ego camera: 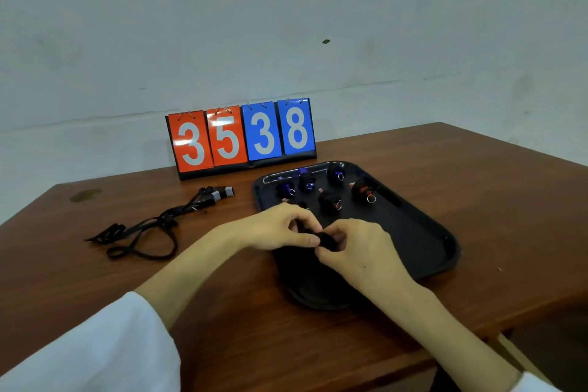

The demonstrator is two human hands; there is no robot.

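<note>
Over the near left part of a black tray (423, 242), my left hand (280, 229) and my right hand (356, 248) meet around one small black whistle (327, 239). Fingers and thumbs of both hands pinch it, and most of it is hidden between them. Farther back on the tray lie several more whistles with metal rings: blue and black ones (307, 181) toward the left, a red and black one (362, 191) toward the right, and another dark one (329, 200) in the middle.
A tangle of black lanyards (143, 232) with a whistle (219, 193) at its far end lies left of the tray on the brown wooden table (477, 175). A flip scoreboard (241, 137) reading 35 38 stands behind, against the wall.
</note>
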